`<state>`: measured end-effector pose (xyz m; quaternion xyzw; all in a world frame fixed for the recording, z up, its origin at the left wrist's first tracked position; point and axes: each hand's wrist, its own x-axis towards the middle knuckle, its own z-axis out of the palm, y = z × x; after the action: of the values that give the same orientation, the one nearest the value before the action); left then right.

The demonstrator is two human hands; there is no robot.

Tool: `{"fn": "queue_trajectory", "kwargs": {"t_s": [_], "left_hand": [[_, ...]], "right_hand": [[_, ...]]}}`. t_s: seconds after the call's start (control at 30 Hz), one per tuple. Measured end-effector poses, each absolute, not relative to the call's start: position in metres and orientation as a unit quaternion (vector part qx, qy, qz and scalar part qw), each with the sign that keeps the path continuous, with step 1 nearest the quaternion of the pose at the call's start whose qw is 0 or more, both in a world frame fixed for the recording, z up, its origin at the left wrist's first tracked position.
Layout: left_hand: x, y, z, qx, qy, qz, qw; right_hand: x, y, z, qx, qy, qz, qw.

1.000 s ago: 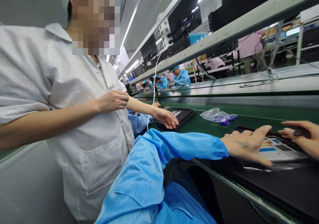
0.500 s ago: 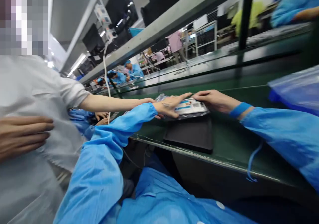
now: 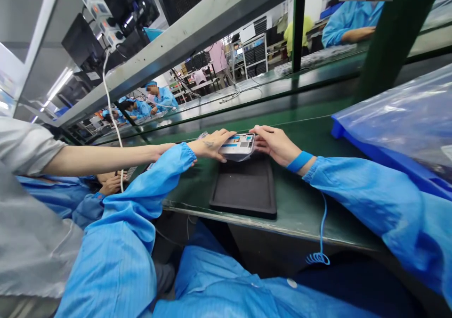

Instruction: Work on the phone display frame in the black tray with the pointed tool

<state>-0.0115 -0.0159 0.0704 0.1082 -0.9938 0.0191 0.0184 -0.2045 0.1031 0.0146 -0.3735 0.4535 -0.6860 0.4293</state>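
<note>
An open-backed phone body [image 3: 236, 144], silver with a blue strip inside, is held above the bench between my two hands. My left hand [image 3: 211, 145] closes on its left end, thumb at the near edge. At its right end, the fingers of my right hand [image 3: 277, 143] grip the corner and edge. Clear plastic film [image 3: 237, 157] hangs under the phone body. Just below lies a flat black tray [image 3: 243, 188] on the green bench top. A blue wrist strap [image 3: 299, 161] encircles my right wrist.
A co-worker's bare forearm [image 3: 106, 160] reaches in from the left, its hand partly hidden behind my left wrist. A blue bin [image 3: 384, 155] with plastic bags stands at the right. A white cable [image 3: 112, 106] hangs at the left. A metal rail [image 3: 197, 23] crosses above the bench.
The view has swung right, so the bench things appear farther left. The phone body is now tilted up between my hands, and my left hand has moved from over it to its left end.
</note>
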Motion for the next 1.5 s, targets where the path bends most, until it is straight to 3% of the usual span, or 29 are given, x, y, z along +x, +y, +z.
{"fn": "queue_trajectory", "kwargs": {"t_s": [0.2, 0.67, 1.5], "left_hand": [[0.004, -0.033, 0.078, 0.016, -0.989, -0.076, 0.126], [-0.007, -0.017, 0.103, -0.033, -0.986, -0.083, 0.142], [-0.02, -0.013, 0.113, -0.146, -0.961, 0.029, 0.235]], "right_hand": [[-0.194, 0.114, 0.022, -0.446, 0.366, -0.665, 0.474], [-0.182, 0.134, 0.032, -0.523, 0.261, -0.687, 0.433], [-0.178, 0.137, 0.038, -0.581, 0.247, -0.697, 0.34]]}}
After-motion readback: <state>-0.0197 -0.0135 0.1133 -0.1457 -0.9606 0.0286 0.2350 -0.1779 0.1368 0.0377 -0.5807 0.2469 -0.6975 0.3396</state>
